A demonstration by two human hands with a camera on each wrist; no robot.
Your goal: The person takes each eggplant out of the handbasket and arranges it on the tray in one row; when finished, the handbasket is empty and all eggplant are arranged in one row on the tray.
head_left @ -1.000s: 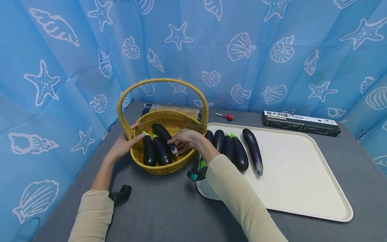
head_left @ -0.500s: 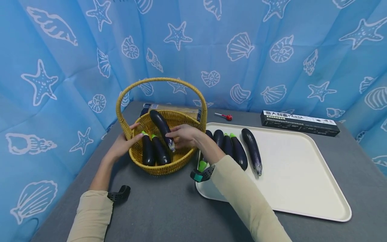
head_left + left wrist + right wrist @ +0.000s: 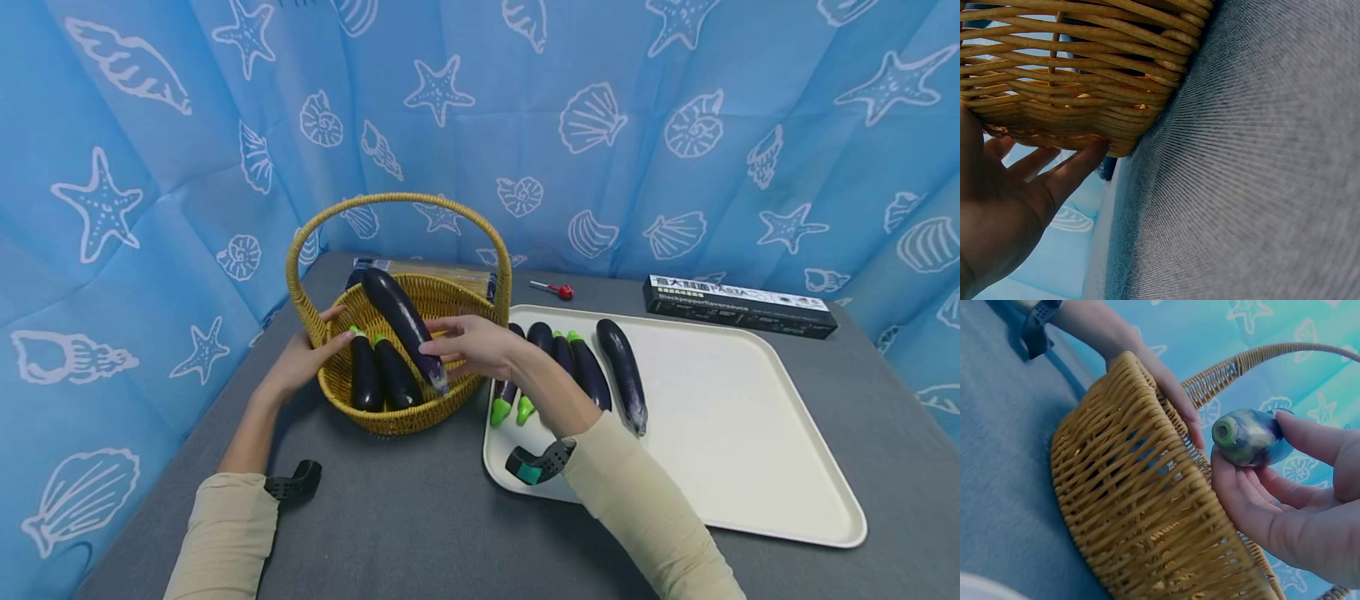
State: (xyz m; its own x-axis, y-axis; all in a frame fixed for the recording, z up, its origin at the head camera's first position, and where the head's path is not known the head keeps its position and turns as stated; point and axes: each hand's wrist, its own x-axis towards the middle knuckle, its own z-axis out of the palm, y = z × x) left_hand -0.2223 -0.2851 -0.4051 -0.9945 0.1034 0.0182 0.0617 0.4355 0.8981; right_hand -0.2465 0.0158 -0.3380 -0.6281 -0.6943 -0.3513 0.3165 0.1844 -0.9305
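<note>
In the head view, my right hand (image 3: 480, 346) pinches an eggplant (image 3: 397, 312) near its pale end, thumb on one side and fingers on the other. This eggplant slants over the inside of the yellow wicker basket (image 3: 401, 423), and the right wrist view shows its pale tip (image 3: 1232, 432) above the rim. My left hand (image 3: 303, 362) grips the basket's left side at the handle's foot, thumb over the rim and fingers (image 3: 1072, 172) against the outer wall. Two more eggplants with green stems, a left one (image 3: 366, 375) and a right one (image 3: 397, 375), lie inside the basket.
Right of the basket is a cream tray (image 3: 735, 433) with several eggplants along its left side, one (image 3: 622, 371) lying a little apart. A black pasta box (image 3: 738, 304) and a red lollipop (image 3: 564, 292) lie behind the tray. A packet (image 3: 465, 279) lies behind the basket.
My right hand has lifted the eggplant from among the others in the basket and drawn it slightly up and to the right. The left hand has stayed at the basket's side.
</note>
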